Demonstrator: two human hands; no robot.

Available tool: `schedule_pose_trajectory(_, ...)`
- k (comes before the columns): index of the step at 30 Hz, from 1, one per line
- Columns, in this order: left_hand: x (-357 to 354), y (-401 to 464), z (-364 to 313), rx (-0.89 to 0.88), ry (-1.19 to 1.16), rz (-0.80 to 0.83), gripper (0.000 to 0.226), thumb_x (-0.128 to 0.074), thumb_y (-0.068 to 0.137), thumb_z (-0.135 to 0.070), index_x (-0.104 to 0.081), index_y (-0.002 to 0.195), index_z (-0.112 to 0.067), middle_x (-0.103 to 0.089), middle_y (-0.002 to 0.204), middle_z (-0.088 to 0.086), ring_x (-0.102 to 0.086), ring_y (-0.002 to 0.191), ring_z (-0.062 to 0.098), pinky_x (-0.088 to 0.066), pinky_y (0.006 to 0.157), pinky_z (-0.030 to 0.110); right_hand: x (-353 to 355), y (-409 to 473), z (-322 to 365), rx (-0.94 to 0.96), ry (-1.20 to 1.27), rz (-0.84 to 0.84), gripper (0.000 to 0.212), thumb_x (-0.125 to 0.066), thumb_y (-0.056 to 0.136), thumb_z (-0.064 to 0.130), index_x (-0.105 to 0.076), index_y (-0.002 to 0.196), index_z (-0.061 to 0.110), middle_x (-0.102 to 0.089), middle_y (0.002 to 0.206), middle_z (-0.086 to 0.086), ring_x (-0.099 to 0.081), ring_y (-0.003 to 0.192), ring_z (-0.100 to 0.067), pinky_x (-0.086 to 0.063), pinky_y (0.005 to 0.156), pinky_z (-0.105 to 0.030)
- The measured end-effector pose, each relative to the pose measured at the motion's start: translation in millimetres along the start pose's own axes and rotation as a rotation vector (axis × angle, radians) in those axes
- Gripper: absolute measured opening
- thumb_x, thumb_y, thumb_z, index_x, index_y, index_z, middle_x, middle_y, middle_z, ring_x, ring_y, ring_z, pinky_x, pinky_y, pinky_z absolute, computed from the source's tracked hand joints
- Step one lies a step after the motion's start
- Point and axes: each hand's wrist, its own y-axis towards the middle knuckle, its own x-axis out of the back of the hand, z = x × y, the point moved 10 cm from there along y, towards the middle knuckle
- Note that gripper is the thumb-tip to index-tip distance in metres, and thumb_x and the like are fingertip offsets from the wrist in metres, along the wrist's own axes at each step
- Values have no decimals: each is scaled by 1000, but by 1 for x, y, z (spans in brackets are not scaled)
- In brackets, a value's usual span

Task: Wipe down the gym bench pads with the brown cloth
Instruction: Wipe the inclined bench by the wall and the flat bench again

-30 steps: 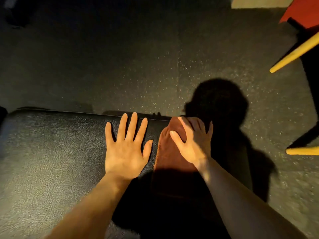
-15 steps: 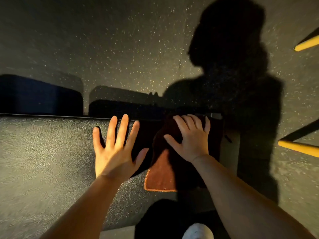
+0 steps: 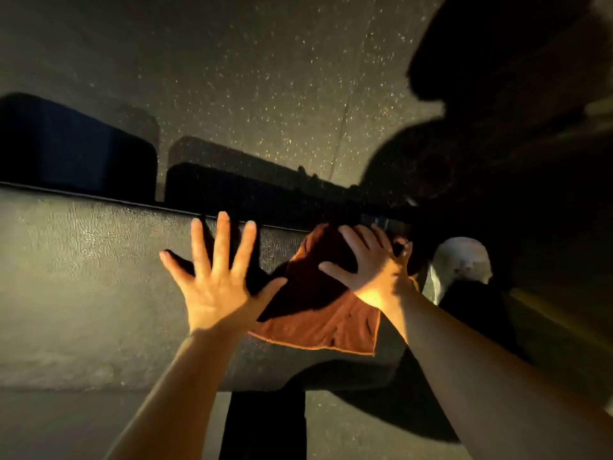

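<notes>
Mid-wipe, I'd say: the right hand (image 3: 374, 263) presses the brown cloth (image 3: 325, 313) flat, fingers spread, at centre-right of the frame on the black bench pad (image 3: 83, 277), the left hand (image 3: 215, 287) splayed just beside; next likely needs a firm sweep leftward.

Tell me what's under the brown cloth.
The brown cloth lies on the black bench pad, near its right end, with the right hand pressing on top. The pad surface beneath the cloth is covered.
</notes>
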Motion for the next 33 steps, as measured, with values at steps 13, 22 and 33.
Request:
schedule_pose_trajectory(13,-51,-15,-73,300,59,433,124,-26,64,-99,58,126,-32,59,138,16,41,136,48,-2,106,80,1,0,-67,-90,176,47,86,-45,86,75,-19,156,33,-15,164,1,1,150,-34,-19,119,-55)
schedule_pose_trajectory(22,-50,-15,-74,315,-25,390,112,-2,54,-95,55,130,-35,58,141,13,41,137,45,1,106,80,0,-10,14,141,14,58,69,-25,93,73,4,152,52,-3,166,7,9,152,-24,0,109,-77)
schedule_pose_trajectory(33,-54,-15,-73,260,-58,285,118,-25,66,-96,41,143,-36,46,151,12,42,136,42,0,103,82,0,-4,-43,-65,46,221,78,-31,93,71,-10,158,33,-9,165,0,-2,151,-29,-19,118,-59)
